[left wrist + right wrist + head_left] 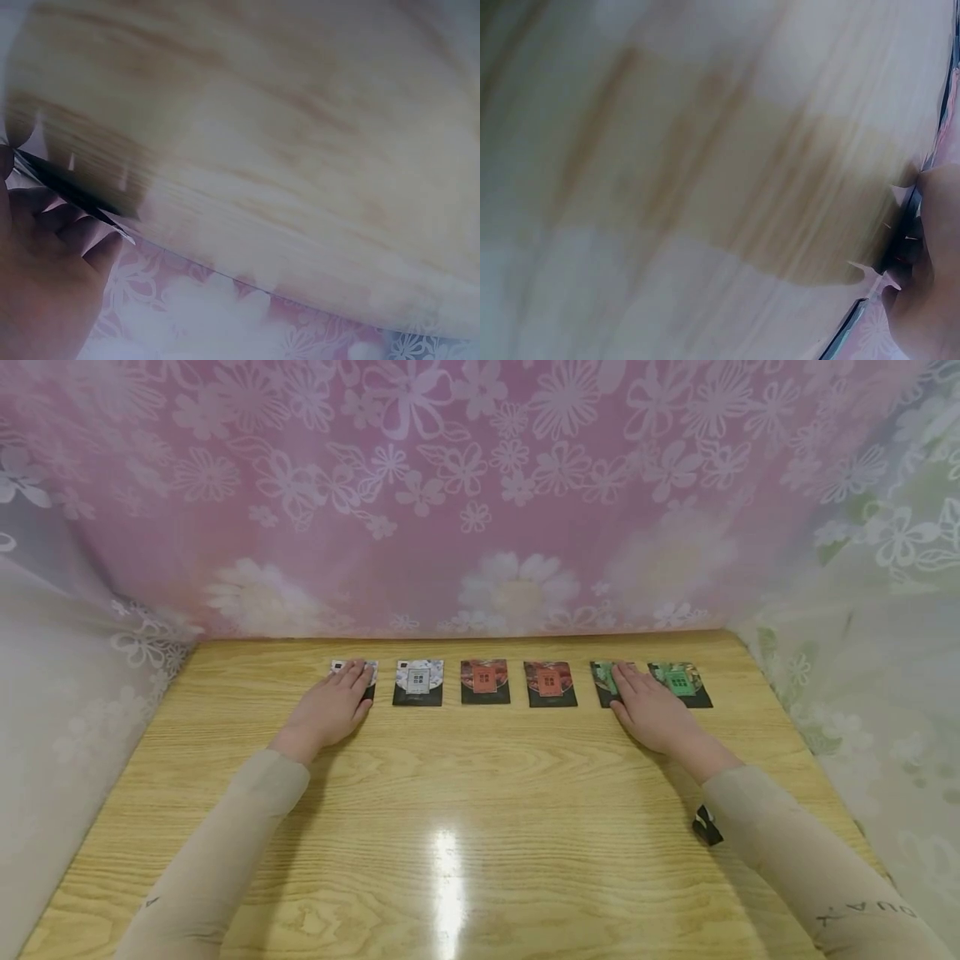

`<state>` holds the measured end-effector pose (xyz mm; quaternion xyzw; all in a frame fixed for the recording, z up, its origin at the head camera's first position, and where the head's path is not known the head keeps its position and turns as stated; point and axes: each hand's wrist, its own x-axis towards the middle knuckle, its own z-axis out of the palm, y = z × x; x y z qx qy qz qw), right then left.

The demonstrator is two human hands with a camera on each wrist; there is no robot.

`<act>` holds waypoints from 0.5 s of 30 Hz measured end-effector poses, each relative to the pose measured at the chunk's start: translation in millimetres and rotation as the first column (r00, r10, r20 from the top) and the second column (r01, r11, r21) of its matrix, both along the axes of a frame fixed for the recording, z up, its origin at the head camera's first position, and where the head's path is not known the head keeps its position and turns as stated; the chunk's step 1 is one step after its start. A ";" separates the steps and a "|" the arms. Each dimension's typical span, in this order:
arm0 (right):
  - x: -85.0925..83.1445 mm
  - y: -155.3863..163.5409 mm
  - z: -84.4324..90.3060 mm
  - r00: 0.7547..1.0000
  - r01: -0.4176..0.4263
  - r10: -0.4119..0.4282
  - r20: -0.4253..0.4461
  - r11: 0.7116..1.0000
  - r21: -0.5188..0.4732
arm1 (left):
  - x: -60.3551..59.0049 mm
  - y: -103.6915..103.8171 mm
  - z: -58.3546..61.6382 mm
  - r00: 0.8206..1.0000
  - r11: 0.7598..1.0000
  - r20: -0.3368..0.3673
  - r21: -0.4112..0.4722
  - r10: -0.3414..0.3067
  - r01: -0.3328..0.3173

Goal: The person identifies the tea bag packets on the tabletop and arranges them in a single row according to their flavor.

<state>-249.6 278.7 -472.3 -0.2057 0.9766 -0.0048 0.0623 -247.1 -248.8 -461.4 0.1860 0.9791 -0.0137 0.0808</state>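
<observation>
Flat square packets lie in a row along the back of the table in the head view. My left hand [330, 708] rests palm down on the leftmost packet [368, 691], white above and black below, covering much of it. My right hand [651, 708] lies on a green-and-black packet [602, 678], fingers stretched forward. Just right of that hand is another green packet [681, 683]. Between the hands lie a white-and-black packet [418, 683] and two red-and-black packets, one left [484, 682] and one right [551, 684]. Both wrist views show fingers against a dark packet edge.
The wooden table [480, 777] runs up to a pink floral curtain [480, 510] at the back. Pale floral cloth [885, 652] hangs at the sides. A small black-and-white object [706, 827] lies beside my right sleeve, partly hidden by it.
</observation>
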 end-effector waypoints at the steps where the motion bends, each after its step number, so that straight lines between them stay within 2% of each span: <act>1: 0.1 0.3 0.2 1.000 -0.001 0.001 -0.006 1.000 -0.001 | 0.0 -0.1 -0.2 1.000 1.000 -0.002 0.001 -0.001 0.001; 8: 2.0 -1.2 2.4 1.000 -0.004 0.004 -0.016 1.000 -0.028 | 1.4 -0.7 -0.4 1.000 1.000 -0.023 0.006 -0.011 0.011; 15: 8.5 -4.7 6.1 0.999 -0.013 0.011 -0.040 0.998 -0.061 | 8.2 -1.6 4.5 0.998 1.000 -0.059 0.011 -0.024 0.025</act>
